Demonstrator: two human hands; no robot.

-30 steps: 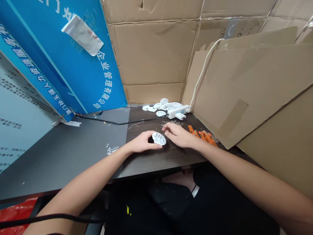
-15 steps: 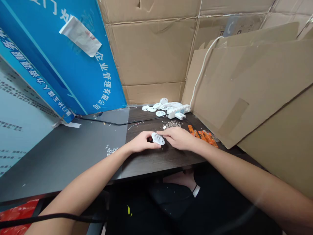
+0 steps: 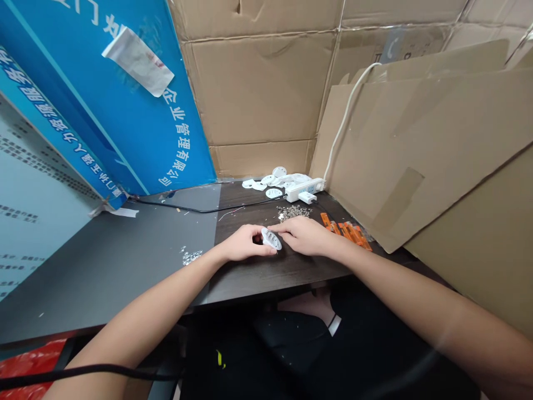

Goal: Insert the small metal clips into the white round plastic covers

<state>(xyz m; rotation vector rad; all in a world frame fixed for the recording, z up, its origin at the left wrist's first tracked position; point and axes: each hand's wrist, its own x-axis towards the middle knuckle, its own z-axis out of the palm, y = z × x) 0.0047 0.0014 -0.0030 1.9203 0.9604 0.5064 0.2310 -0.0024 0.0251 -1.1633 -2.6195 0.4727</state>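
Note:
A white oval plastic piece (image 3: 272, 239) with small slots is tilted above the dark tabletop, pinched between the thumb and fingers of my left hand (image 3: 245, 243). My right hand (image 3: 303, 234) is at the piece's right side, its index finger reaching to the upper edge. The fingertips of my right hand are close together, and whatever they may grip is too small to make out. Just behind my right hand lies a pile of small metal parts (image 3: 293, 212).
Several white plastic pieces (image 3: 273, 193) lie at the back beside a white power strip (image 3: 302, 189). Orange pieces (image 3: 352, 233) are at the right. Small shiny parts (image 3: 191, 257) lie left of my left hand. A black cable (image 3: 204, 211) crosses behind; cardboard walls (image 3: 262, 89) enclose the table.
The white piece in my left hand has shifted slightly right and turned, now tilted more steeply. My right hand has stayed almost in place.

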